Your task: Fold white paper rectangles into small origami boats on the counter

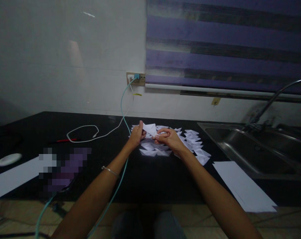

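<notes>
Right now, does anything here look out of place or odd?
Two things: the thin teal cable passes behind the left hand and hangs off the black counter, possibly a snag; the white paper sheets at right lie askew, edges unaligned.

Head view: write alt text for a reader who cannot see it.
A left hand and a right hand hold a folded white paper over rows of similar folded pieces on a black counter. White sheets and a steel sink are on the right; a purple striped blind hangs behind.

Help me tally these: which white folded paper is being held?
The folded paper raised between the left hand and right hand; the other folded papers lie on the black counter.
</notes>
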Motion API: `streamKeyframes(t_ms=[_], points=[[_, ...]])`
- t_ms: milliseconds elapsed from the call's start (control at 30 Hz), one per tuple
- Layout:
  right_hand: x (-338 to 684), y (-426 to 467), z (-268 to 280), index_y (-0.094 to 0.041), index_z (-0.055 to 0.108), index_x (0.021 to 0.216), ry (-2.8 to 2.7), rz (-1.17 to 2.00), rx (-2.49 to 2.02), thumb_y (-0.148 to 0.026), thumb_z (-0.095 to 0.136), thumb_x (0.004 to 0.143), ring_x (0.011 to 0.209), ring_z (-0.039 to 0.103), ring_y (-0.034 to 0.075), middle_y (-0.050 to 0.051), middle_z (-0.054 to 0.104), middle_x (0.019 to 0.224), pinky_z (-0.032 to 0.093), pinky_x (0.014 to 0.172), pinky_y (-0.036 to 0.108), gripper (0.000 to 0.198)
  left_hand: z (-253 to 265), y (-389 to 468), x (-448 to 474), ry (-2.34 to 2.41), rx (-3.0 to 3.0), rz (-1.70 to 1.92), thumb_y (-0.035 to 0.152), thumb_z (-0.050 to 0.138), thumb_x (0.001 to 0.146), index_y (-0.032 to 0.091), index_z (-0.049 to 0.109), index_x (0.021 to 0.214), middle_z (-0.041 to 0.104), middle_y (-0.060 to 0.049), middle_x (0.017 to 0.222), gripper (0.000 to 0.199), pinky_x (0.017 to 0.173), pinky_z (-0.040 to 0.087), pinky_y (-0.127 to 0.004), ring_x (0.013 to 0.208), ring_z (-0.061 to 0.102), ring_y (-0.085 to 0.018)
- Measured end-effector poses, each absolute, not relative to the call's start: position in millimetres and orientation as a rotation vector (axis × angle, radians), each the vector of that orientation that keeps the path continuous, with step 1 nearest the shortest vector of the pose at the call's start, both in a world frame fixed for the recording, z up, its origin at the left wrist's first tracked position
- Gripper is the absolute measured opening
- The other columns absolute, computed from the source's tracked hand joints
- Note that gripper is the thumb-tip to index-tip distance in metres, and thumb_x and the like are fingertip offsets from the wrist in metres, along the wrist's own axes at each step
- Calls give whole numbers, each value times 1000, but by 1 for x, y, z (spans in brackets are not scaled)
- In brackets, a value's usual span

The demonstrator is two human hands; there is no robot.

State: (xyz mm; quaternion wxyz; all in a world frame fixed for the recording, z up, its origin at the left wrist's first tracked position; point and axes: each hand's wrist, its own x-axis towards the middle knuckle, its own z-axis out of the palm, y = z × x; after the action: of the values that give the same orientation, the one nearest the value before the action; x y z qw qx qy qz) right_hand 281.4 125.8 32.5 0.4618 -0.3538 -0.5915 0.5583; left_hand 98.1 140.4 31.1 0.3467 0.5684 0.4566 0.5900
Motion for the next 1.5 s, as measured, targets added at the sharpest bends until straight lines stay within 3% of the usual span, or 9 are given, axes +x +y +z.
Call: streamKeyframes(t_ms=[200, 433, 800, 933, 1167, 1300, 1433, 1500], points=[[280, 124, 32, -18, 63, 82, -1457, 1431, -841, -33, 87, 60, 60, 69, 15, 2, 73, 67, 59, 65, 30, 36, 31, 140, 97, 1177, 1521, 1462, 51, 36, 96, 22, 34, 53, 34, 4, 41, 52, 40, 27, -22, 38, 33, -9], [281, 127, 31, -18, 62, 88, -1400, 1390, -806, -34, 85, 62, 60, 68, 14, 2, 74, 72, 58, 68, 30, 38, 31, 139, 100, 1128, 1604, 1395, 53, 42, 93, 20, 48, 58, 41, 3, 40, 49, 42, 31, -22, 39, 40, -10], [277, 131, 25, -22, 61, 84, -1613, 797, -921, -37, 72, 76, 64, 70, 21, 2, 71, 67, 53, 61, 30, 21, 17, 137, 118, 1072, 1773, 1309, 53, 44, 94, 18, 51, 66, 47, 4, 47, 45, 46, 31, -24, 43, 43, -10], [278, 134, 21, -21, 62, 84, -1644, 884, -965, -41, 71, 77, 59, 69, 22, 3, 70, 62, 52, 56, 31, 23, 18, 136, 117, 1087, 1832, 1401, 50, 47, 93, 18, 50, 64, 48, 3, 52, 43, 50, 33, -24, 50, 44, -11], [283, 132, 28, -18, 64, 87, -1644, 1067, -887, -39, 80, 68, 59, 70, 21, 2, 72, 63, 55, 60, 31, 33, 19, 134, 117, 1192, 1845, 1539, 48, 50, 92, 18, 46, 59, 43, 4, 53, 44, 50, 30, -25, 52, 40, -10], [280, 130, 29, -18, 66, 85, -1542, 1094, -955, -38, 82, 65, 59, 71, 24, 6, 73, 64, 56, 57, 33, 33, 20, 135, 118, 1106, 1808, 1545, 48, 49, 92, 18, 50, 66, 48, 2, 58, 40, 52, 34, -24, 55, 44, -11], [276, 135, 19, -20, 67, 85, -1523, 981, -1003, -39, 80, 68, 62, 72, 27, 6, 73, 65, 56, 56, 35, 28, 21, 139, 120, 1049, 1621, 1558, 50, 43, 95, 18, 54, 77, 54, 0, 70, 38, 56, 40, -22, 62, 51, -12], [275, 137, 14, -21, 69, 84, -1589, 840, -1026, -40, 77, 72, 64, 72, 27, 5, 73, 66, 56, 57, 35, 24, 20, 141, 122, 1039, 1562, 1520, 48, 50, 93, 18, 56, 82, 56, 0, 76, 32, 58, 42, -22, 67, 54, -13]])
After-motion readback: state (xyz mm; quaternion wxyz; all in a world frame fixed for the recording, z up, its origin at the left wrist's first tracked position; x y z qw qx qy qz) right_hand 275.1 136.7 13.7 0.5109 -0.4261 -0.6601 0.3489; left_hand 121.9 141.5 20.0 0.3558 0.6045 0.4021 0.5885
